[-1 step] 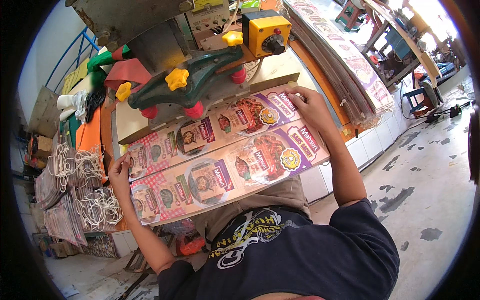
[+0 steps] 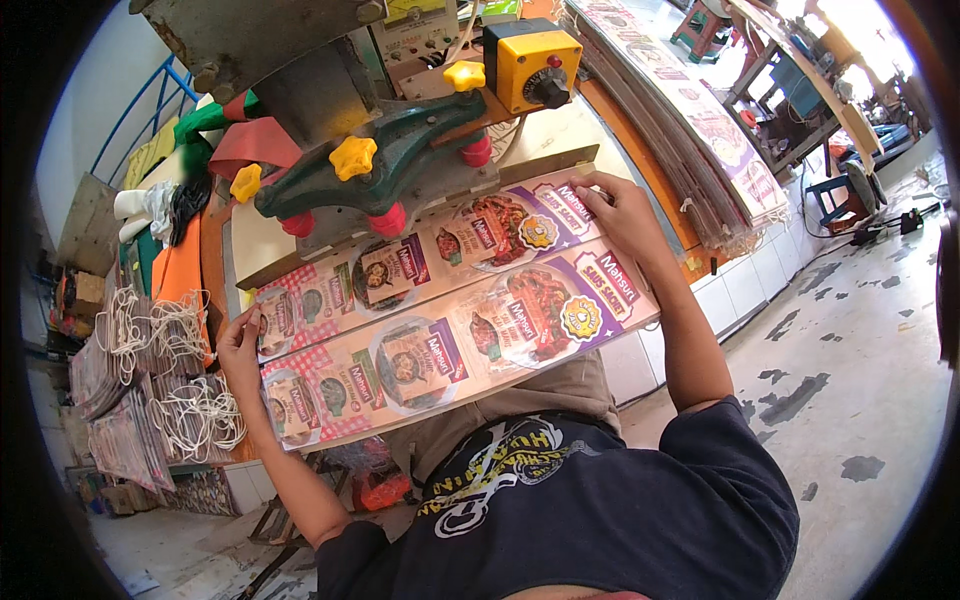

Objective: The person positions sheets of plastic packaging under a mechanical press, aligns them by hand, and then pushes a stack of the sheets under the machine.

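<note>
Unmoved since the earlier frame: both hands, the printed panels and the press parts all match their former positions.

Item, nearest: dark short-sleeved shirt (image 2: 640,500), yellow and white print on the chest; beige trousers (image 2: 565,385) beyond it.

Item: lower printed panel (image 2: 405,368), long, food pictures on peach ground, purple at right, red check at left; lying slantwise across the front of the worktable, its near edge above the trousers.

Item: upper printed panel (image 2: 425,262), same pattern, beside the lower one and parallel to it, its far edge along the metal bar (image 2: 566,163).

Item: left hand (image 2: 238,348), fingers and thumb drawn together on the left end of the upper printed panel.

Item: right hand (image 2: 622,218), thumb and bent fingers closed at that panel's far right corner.

Item: dark green bracket (image 2: 315,185), over the bar, with yellow star knobs (image 2: 353,158) and red knobs (image 2: 388,220).

Item: yellow control box (image 2: 525,65), black dial on its face, behind the bracket.

Item, left: corded bundles (image 2: 115,440), heaped, white cords (image 2: 200,415) loose on top.

Item, far right: stack of printed panels (image 2: 735,150); beyond, wooden bench (image 2: 800,75).
</note>
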`<control>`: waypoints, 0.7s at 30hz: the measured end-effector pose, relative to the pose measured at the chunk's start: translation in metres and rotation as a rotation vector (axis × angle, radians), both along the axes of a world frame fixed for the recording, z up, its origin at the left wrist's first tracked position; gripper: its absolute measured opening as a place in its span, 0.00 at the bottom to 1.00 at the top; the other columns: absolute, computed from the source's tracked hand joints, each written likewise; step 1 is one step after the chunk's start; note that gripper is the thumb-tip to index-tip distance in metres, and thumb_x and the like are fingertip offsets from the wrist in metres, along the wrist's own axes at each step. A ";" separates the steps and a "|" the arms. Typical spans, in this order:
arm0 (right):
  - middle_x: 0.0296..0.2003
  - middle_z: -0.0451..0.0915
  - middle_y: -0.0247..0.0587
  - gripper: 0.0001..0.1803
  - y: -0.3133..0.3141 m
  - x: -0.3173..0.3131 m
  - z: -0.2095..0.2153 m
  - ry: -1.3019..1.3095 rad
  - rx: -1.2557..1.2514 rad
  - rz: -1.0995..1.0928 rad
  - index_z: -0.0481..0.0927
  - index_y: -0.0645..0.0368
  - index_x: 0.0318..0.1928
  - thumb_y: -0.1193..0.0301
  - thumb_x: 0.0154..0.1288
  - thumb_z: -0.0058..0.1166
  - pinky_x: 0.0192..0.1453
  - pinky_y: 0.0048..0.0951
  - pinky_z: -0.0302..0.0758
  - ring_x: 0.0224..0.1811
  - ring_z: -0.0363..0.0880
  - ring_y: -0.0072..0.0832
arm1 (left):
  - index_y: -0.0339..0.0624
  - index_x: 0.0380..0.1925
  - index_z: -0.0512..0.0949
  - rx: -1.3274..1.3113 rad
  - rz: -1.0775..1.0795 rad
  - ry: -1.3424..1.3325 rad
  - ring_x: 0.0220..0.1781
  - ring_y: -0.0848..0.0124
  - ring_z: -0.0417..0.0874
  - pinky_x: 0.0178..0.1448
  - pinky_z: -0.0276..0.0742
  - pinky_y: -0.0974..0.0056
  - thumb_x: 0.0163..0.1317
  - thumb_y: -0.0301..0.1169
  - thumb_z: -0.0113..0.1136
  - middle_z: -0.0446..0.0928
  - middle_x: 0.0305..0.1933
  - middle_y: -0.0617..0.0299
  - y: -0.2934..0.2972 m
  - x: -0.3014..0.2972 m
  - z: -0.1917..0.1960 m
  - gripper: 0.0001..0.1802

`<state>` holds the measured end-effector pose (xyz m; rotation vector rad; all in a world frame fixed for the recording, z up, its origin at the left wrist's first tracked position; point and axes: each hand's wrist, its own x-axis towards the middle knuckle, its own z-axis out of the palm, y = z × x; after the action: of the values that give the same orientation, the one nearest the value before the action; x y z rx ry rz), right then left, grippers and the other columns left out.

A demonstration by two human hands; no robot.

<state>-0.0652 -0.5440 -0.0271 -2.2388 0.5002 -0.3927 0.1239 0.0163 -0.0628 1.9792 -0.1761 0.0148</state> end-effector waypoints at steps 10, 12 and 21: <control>0.42 0.87 0.49 0.13 -0.001 -0.001 0.000 0.000 0.005 0.001 0.85 0.55 0.49 0.65 0.68 0.57 0.52 0.36 0.77 0.45 0.86 0.41 | 0.32 0.53 0.82 0.068 0.020 -0.010 0.35 0.81 0.76 0.40 0.70 0.75 0.70 0.35 0.63 0.81 0.36 0.66 -0.004 -0.002 0.005 0.19; 0.42 0.87 0.47 0.14 -0.001 -0.001 -0.001 0.018 -0.001 0.001 0.84 0.60 0.50 0.66 0.70 0.56 0.50 0.32 0.77 0.42 0.85 0.33 | 0.32 0.53 0.82 0.054 0.027 -0.007 0.35 0.81 0.76 0.40 0.70 0.75 0.70 0.35 0.62 0.81 0.35 0.67 -0.008 -0.004 0.006 0.19; 0.45 0.87 0.46 0.14 0.001 -0.001 0.002 0.023 0.017 -0.002 0.84 0.63 0.49 0.67 0.70 0.56 0.52 0.30 0.77 0.45 0.86 0.30 | 0.30 0.53 0.82 0.049 0.020 -0.005 0.36 0.82 0.76 0.42 0.71 0.74 0.70 0.34 0.62 0.81 0.36 0.66 0.002 0.001 0.000 0.18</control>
<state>-0.0661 -0.5435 -0.0250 -2.2290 0.5154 -0.3631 0.1247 0.0181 -0.0633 2.0303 -0.1616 0.0281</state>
